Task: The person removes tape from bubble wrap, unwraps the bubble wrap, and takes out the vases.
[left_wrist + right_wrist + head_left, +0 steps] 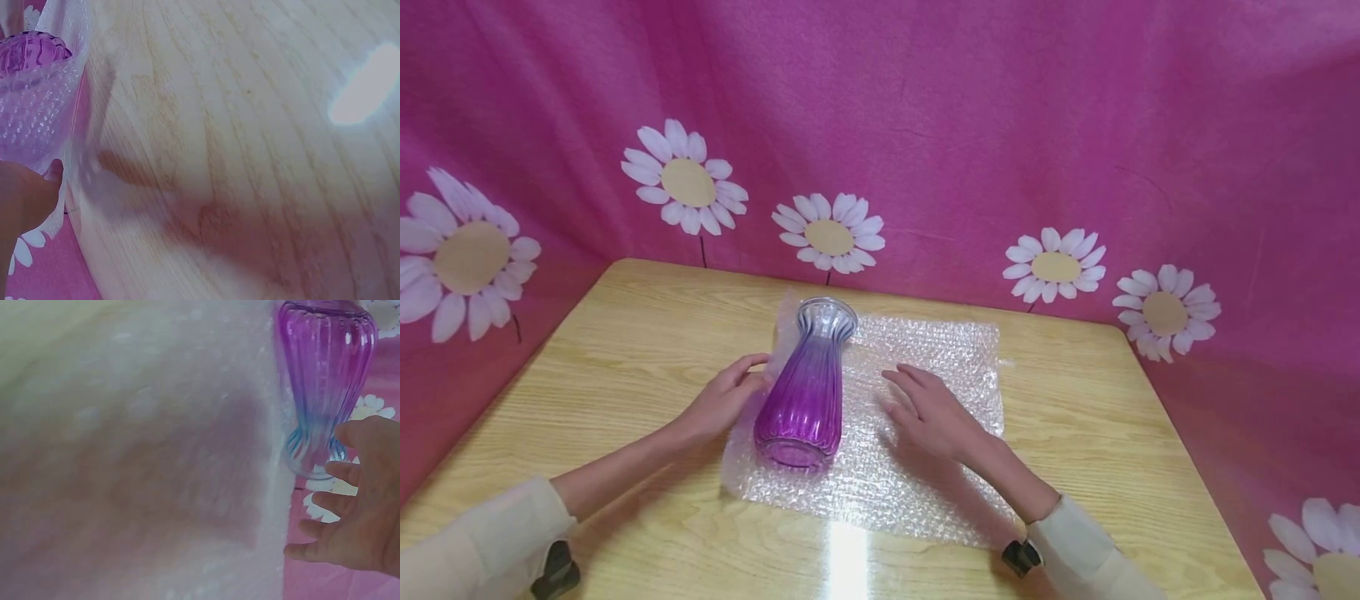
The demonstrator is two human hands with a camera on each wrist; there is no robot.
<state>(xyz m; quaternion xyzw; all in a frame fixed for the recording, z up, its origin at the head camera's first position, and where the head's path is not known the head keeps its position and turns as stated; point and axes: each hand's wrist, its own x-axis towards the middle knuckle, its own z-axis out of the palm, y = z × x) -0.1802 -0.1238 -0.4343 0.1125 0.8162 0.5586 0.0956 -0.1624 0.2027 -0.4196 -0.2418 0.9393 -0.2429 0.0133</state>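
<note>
A ribbed glass vase (805, 400), purple fading to clear at its flared mouth, lies on its side on a sheet of bubble wrap (925, 492). Its base faces me and its mouth points to the back. My left hand (724, 402) holds the wrap's left edge, which is lifted up along the vase's side. In the left wrist view, the thumb (54, 170) lies on the wrap, and the other fingers are hidden. Over the sheet, to the right of the vase, my right hand (936, 417) hovers with its fingers spread and nothing in them, as the right wrist view also shows.
The wooden table (1097, 450) extends around the sheet on every side. A pink cloth with white daisies (925, 125) hangs behind the table and along both sides. Light glares off the tabletop near its front.
</note>
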